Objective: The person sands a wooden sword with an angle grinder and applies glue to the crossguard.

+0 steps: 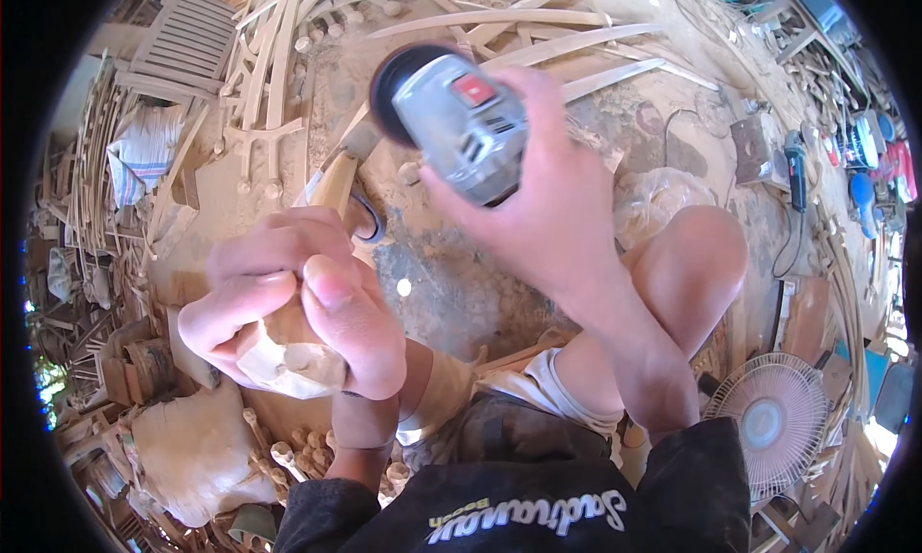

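Note:
My left hand [307,275] is closed around a pale wooden piece [293,361], its faceted, rough-cut end sticking out toward me. A narrower stretch of wood shows beyond my knuckles. In my right hand [562,198] is a grey angle grinder [456,121] with a red patch on its body. Its dark round disc [384,92] sits at the left, above and apart from the wood in my left hand; the tool is a little blurred. Just past my left hand, a curved dark-blue loop [373,222], perhaps a handle, shows in part.
Long curved wooden strips [538,35] and club-shaped pieces lie on the dusty floor ahead. At the left are a slatted wooden panel [182,44] and a white sack [144,150]. A fan [768,423] stands near my right side. Another power tool [795,169] lies at the right.

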Demonstrator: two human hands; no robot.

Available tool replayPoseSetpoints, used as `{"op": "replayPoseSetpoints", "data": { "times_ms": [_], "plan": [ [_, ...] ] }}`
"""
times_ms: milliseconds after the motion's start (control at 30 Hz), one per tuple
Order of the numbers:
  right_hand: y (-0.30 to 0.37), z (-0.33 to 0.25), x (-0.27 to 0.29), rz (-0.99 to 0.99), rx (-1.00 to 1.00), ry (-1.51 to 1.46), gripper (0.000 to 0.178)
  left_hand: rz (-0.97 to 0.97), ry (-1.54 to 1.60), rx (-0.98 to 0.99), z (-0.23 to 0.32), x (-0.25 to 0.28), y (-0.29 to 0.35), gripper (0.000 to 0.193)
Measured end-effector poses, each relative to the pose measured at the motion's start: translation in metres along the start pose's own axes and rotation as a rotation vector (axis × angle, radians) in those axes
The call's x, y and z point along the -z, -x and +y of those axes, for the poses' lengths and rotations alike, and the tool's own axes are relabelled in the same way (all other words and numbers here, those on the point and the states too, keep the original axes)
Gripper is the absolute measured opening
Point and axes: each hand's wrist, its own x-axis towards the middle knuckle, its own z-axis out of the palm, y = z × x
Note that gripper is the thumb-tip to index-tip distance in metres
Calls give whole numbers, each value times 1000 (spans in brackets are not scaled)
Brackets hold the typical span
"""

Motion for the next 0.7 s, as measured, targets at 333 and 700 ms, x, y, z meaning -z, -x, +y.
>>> {"op": "replayPoseSetpoints", "data": {
  "times_ms": [333, 700],
  "plan": [
    [-18, 21, 9, 74, -108, 200, 79, 6, -62, -58, -6, -1, -4, 25],
    [-3, 4, -4, -6, 27, -85, 77, -47, -26, -38, -3, 11, -1, 26]
  ]
}}
